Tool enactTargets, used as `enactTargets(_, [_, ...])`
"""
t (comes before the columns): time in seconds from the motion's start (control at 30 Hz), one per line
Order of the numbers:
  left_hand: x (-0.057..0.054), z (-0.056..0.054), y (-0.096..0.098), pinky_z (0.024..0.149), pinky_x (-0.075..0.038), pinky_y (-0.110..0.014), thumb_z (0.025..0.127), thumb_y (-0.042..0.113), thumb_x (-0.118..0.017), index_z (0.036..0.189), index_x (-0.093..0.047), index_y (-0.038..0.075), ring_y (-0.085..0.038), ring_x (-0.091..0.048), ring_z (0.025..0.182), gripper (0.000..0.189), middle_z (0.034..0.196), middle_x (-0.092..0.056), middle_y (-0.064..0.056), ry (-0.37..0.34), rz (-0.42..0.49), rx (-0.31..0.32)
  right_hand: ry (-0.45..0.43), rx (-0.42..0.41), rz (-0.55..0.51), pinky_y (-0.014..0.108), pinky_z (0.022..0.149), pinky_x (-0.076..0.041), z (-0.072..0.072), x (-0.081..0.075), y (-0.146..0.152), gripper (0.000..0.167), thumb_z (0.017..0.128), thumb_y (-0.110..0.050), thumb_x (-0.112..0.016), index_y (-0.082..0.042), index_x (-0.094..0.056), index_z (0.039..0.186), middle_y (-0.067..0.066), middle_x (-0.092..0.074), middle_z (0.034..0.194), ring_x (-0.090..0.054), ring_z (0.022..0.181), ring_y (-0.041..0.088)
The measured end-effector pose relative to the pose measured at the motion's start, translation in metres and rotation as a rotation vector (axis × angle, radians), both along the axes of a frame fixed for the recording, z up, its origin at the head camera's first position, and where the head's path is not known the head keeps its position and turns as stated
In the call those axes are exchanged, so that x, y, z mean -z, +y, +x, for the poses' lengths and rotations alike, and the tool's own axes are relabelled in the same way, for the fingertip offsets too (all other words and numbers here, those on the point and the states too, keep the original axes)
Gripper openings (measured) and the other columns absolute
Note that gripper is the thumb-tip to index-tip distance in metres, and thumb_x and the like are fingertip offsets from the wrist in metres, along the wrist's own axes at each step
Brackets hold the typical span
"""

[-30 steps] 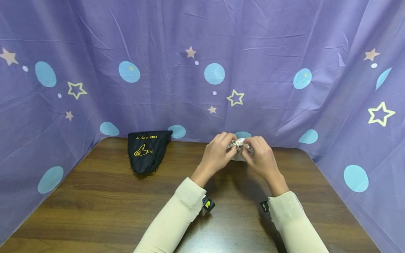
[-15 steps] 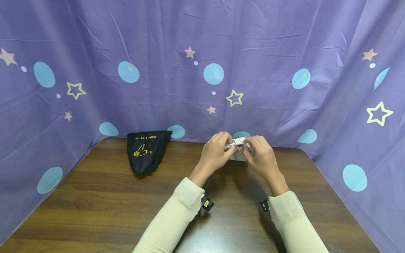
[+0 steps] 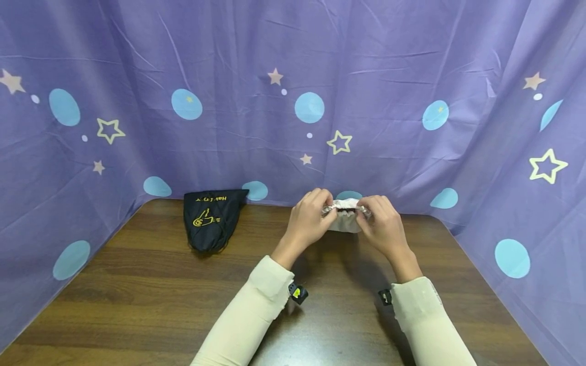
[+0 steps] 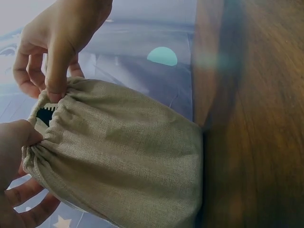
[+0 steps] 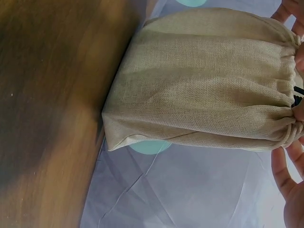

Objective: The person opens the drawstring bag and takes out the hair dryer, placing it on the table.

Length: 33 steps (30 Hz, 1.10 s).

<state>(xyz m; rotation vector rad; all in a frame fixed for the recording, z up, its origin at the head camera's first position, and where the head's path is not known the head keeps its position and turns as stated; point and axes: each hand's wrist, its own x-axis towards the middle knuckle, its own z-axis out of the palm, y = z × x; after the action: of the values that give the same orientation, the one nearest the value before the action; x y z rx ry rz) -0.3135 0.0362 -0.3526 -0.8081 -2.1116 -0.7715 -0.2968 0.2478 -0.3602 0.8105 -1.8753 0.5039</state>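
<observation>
A beige linen drawstring pouch (image 4: 123, 137) stands upright at the back of the table, its gathered mouth at the top. My left hand (image 3: 308, 216) pinches the left side of that mouth between thumb and fingers. On the opposite side, my right hand (image 3: 382, 223) pinches the gathered rim the same way. The mouth is partly spread between the two hands. Something dark (image 4: 45, 115) shows inside the opening in the left wrist view; its kind cannot be told. In the right wrist view the pouch (image 3: 345, 223) has its base on the wood.
A black drawstring bag (image 3: 212, 218) with yellow lettering and a hand logo lies at the back left of the wooden table (image 3: 183, 305). A purple curtain (image 3: 256, 127) with stars and blue dots hangs behind and at both sides.
The hands have moved slightly apart, the left one leftward. The pouch's mouth, bunched together a second ago, is now spread wider. The black bag has not moved.
</observation>
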Motion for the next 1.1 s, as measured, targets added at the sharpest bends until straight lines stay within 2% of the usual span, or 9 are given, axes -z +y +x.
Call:
enactTargets(0.53, [-0.003,-0.002,-0.004,0.060,-0.047,-0.035,0.082,0.014,-0.076,0.086,-0.059,0.015,-0.016,-0.053,0.072,0.018,0.080,-0.055,0.003,0.002,0.029,0.007,-0.022,-0.033,-0.008,0.042,0.070,-0.042,0.001,-0.004,0.005,0.022,0.075,0.011,-0.069,0.001,-0.065,0.094,0.012,-0.064,0.086,-0.055,0.075,0.029])
enactTargets(0.7, [-0.004,-0.004,-0.006,0.061,-0.047,-0.035,0.082,0.013,-0.076,0.086,-0.059,0.015,-0.016,-0.053,0.073,0.018,0.080,-0.055,0.003,-0.006,0.029,0.014,-0.044,-0.035,-0.012,0.040,0.071,-0.042,0.002,-0.005,0.008,0.019,0.076,0.010,-0.069,0.000,-0.064,0.092,0.011,-0.065,0.088,-0.056,0.078,0.029])
enactTargets(1.1, [-0.005,-0.003,-0.009,0.062,-0.047,-0.036,0.076,0.010,-0.074,0.084,-0.058,0.015,-0.017,-0.053,0.073,0.019,0.081,-0.055,0.002,-0.001,0.026,0.016,-0.050,-0.041,-0.025,0.039,0.073,-0.043,0.001,-0.005,0.013,0.019,0.075,0.012,-0.066,0.000,-0.064,0.089,0.011,-0.064,0.088,-0.057,0.080,0.030])
